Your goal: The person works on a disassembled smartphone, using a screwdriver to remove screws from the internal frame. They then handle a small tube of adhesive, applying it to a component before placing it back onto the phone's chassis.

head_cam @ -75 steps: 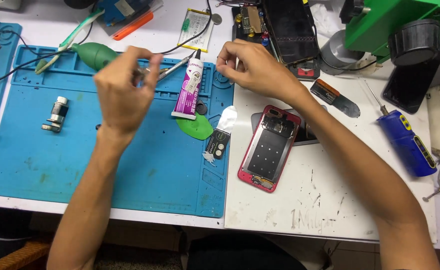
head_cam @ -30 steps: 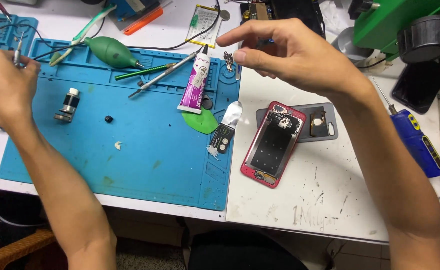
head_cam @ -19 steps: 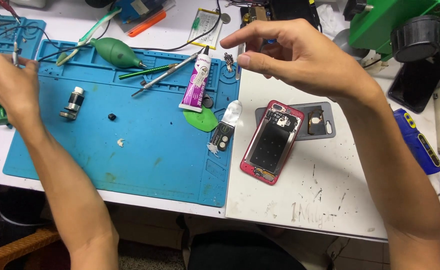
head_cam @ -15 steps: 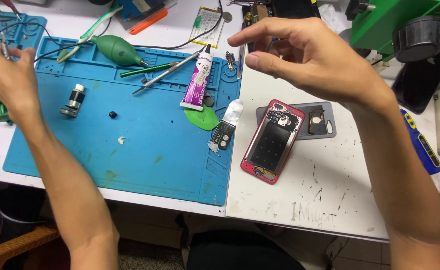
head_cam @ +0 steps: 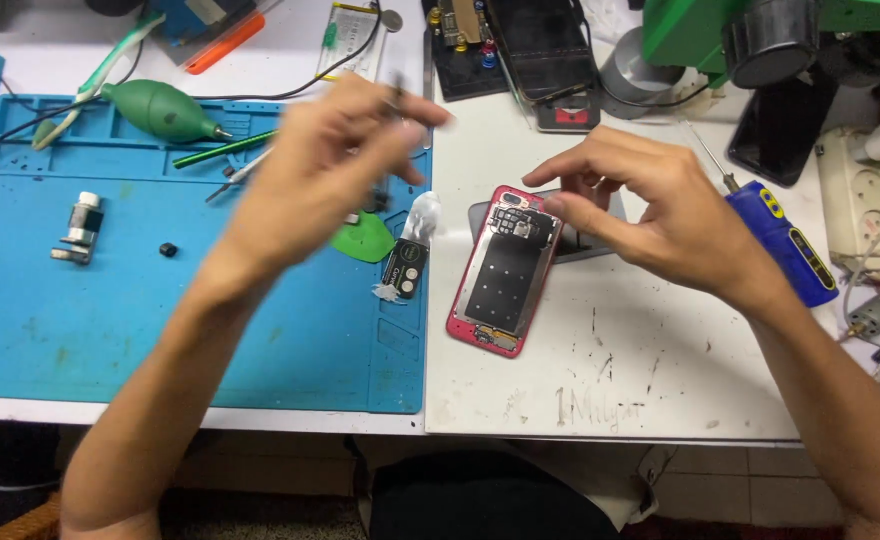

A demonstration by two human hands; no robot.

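Head view, bench with blue mat (head_cam: 110,330) on the left half of the worktop (head_cam: 640,370), bare white surface on the right.

Our left hand (head_cam: 325,175) is raised over the mat's far right corner, blurred. Fingers pinched closed on a thin dark tool (head_cam: 397,97), likely tweezers; blur keeps us from being sure of the tool.

Our right hand (head_cam: 650,205) hovers over the top end of the red phone (head_cam: 503,270). Thumb and forefinger are drawn together near the camera corner. Whether they hold a tiny part we cannot tell.

The phone lies back-open on the bare worktop, just right of the mat's right edge, tilted, its top end resting on a grey plate (head_cam: 585,240).

Handling judgement: light, stiff frame, but exposed board and flex parts at the top look fragile. Best taken by the red side rails, mid-length, not by the open interior. Smooth frame, may slide on the white surface.

Around it:
- green pick (head_cam: 365,243) and small adhesive tube (head_cam: 408,260) at the mat's right edge
- green air blower (head_cam: 160,112) at the mat's far edge
- blue-handled screwdriver (head_cam: 785,240) toward the worktop's right edge
- small metal clamp (head_cam: 80,228) on the mat's left side
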